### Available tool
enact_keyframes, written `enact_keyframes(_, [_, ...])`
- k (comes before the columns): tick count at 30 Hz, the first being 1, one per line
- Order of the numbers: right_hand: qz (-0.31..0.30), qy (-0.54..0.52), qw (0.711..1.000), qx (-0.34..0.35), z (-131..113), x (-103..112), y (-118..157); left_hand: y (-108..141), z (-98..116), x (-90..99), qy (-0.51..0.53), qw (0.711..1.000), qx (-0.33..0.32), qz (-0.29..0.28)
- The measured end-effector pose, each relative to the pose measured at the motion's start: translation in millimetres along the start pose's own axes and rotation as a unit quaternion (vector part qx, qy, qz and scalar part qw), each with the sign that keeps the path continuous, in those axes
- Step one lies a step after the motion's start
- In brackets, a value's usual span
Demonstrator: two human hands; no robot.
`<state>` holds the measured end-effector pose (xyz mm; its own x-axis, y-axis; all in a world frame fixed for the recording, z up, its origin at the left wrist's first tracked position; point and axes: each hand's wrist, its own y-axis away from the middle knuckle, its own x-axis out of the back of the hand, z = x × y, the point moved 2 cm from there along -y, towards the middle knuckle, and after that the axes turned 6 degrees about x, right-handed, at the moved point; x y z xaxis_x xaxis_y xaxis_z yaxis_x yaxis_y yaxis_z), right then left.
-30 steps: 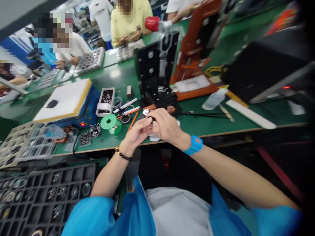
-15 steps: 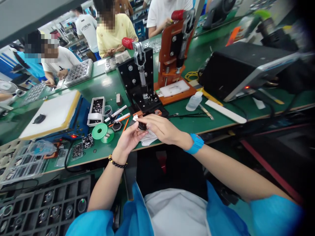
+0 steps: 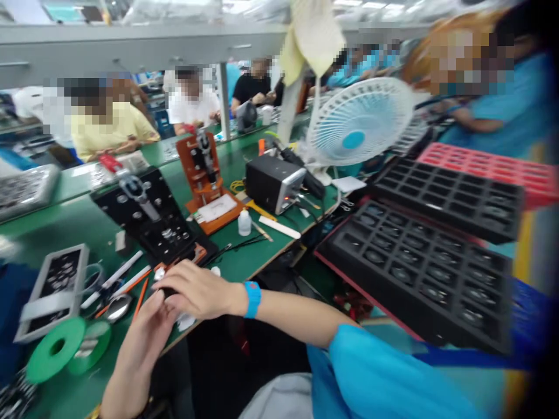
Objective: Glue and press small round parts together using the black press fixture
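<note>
My left hand [image 3: 151, 329] is closed on a small dark round part [image 3: 167, 292], mostly covered by fingers. My right hand [image 3: 196, 291], with a blue band at its wrist, curls over the same part, its fingertips meeting the left thumb and fingers. A crumpled white scrap [image 3: 159, 272] shows at the right fingertips; which hand has it, I cannot tell. White tissue [image 3: 186, 321] lies below the hands at the bench edge. Just beyond them stands a black toggle-clamp press [image 3: 151, 215] with a red handle. Left of the hands lie an orange stick [image 3: 140, 298] and a round metal-rimmed piece [image 3: 119, 307].
A green spool [image 3: 56, 350] and a box of small parts [image 3: 56, 285] are on the left. Beyond are an orange press [image 3: 198, 169], a bottle [image 3: 244, 223] and a black box unit [image 3: 275, 180]. A fan [image 3: 360, 122] and black compartment trays [image 3: 419, 262] stand right. Co-workers sit opposite.
The view has swung right, bringing the fan and the trays on the right into sight. Both hands stay together on the dark part, with the right fingers now more curled over it.
</note>
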<state>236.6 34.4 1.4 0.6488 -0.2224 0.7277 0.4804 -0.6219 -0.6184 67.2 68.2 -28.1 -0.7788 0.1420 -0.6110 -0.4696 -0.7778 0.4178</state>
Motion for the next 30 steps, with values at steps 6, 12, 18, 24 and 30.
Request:
enact_keyframes(6, [-0.002,0.039,0.999,0.012,-0.8,-7.7,-10.3,-7.7,4.9,12.5,0.016,1.0,0.011,0.024])
enact_keyframes(12, [0.03,0.038,0.999,-0.013,1.7,-19.9,-14.8,0.4,6.4,-6.3,0.057,0.996,-0.02,0.067])
enact_keyframes(18, [-0.01,0.064,0.998,-0.005,-2.8,-16.5,-20.0,2.0,6.4,4.7,0.023,0.996,-0.02,0.083])
enact_keyframes(24, [-0.041,0.088,0.995,-0.011,-4.2,-15.4,-23.4,0.1,6.6,-10.1,-0.054,0.998,0.003,-0.019])
enact_keyframes(30, [-0.07,0.145,0.987,-0.013,-5.3,-10.8,-25.6,-6.7,9.6,-51.9,-0.114,0.989,0.039,-0.09])
